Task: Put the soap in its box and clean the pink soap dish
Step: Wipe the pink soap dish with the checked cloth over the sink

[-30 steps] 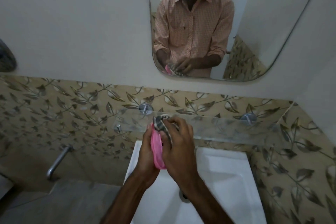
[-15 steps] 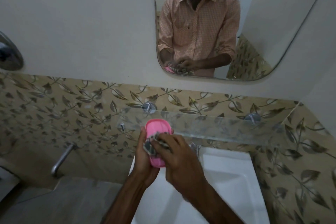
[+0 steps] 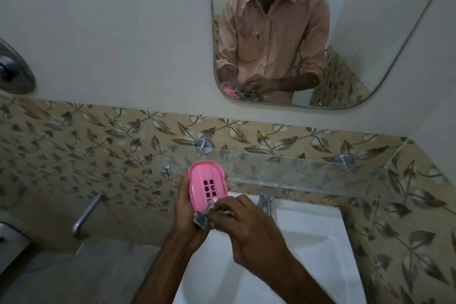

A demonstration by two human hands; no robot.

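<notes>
Pink soap dish: held above the sink's back left corner, hollow side facing the onlooker, dark drain holes showing in its floor.
Mirror: on the wall above the sink, reflecting a person in a checked shirt.
Sink: white, set against leaf-patterned tiles.
Glass shelf: just above the sink's back edge, on two metal studs.
Right hand: over the sink, fingers curled, pinching a cloth against the dish's near end.
Left hand: over the sink's left edge, fingers wrapped round the dish from behind.
Cloth: dark, patterned, bunched, touching the dish's lower rim.
Tap: metal, at the sink's back edge.
</notes>
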